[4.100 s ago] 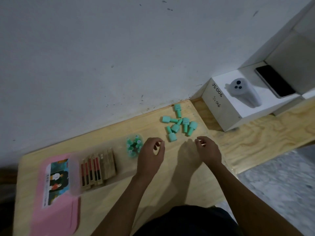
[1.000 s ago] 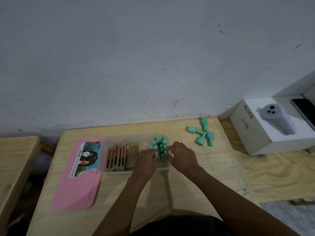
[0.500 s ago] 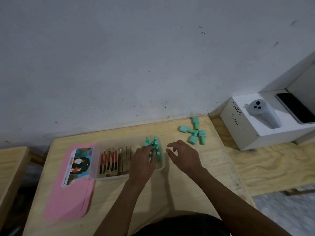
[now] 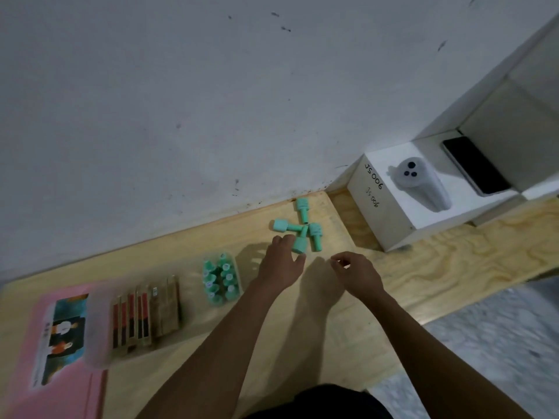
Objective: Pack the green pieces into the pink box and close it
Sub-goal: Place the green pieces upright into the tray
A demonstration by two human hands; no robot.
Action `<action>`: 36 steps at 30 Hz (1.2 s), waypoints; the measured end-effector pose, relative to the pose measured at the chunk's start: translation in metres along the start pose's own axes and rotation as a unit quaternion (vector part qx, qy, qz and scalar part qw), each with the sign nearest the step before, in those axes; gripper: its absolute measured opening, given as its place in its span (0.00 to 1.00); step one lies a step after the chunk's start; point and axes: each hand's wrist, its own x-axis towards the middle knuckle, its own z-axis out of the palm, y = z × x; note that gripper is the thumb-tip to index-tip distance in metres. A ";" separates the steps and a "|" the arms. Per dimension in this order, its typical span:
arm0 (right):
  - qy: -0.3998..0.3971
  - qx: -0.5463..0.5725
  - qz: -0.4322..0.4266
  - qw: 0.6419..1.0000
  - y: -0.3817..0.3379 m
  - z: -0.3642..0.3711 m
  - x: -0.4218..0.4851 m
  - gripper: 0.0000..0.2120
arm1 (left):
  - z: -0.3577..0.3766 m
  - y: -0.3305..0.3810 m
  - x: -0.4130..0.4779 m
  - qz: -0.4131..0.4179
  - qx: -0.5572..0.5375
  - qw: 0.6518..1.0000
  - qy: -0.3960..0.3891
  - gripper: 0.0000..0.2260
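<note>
Several loose green pieces (image 4: 301,229) lie in a small heap near the wall at the back of the wooden table. My left hand (image 4: 281,261) reaches to them, fingertips touching the nearest piece (image 4: 300,244), fingers apart. My right hand (image 4: 358,275) hovers just right of it, fingers loosely curled, nothing visible in it. The translucent box (image 4: 99,352) sits to the left; several green pieces (image 4: 219,279) stand upright in its right end. Its pink lid (image 4: 45,385) with a picture label lies flat at the far left.
Brown and red flat sticks (image 4: 145,316) fill the box's left part. A white carton (image 4: 420,207) marked "JS 006" with a grey device (image 4: 420,182) stands to the right on a lower wooden board (image 4: 453,267); a black phone (image 4: 475,164) lies behind it. The wall is close behind.
Both hands have left the box and moved right toward the loose heap; my left hand now touches a loose green piece. The camera view swung right.
</note>
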 end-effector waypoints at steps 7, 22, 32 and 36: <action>-0.017 -0.040 0.015 0.999 -0.028 0.005 0.049 0.13 | 0.017 0.003 0.045 -0.072 0.089 0.993 -0.010 0.18; 0.010 0.060 0.087 0.994 -0.023 0.015 0.036 0.15 | -0.008 0.013 0.038 -0.093 -0.175 0.976 -0.093 0.19; 0.077 0.224 -0.039 0.971 -0.065 -0.006 -0.042 0.13 | -0.062 0.007 -0.043 -0.155 -0.599 0.785 -0.033 0.06; 0.035 0.256 -0.090 0.962 -0.087 -0.009 -0.072 0.11 | -0.079 -0.016 -0.070 -0.124 -0.653 0.747 0.016 0.08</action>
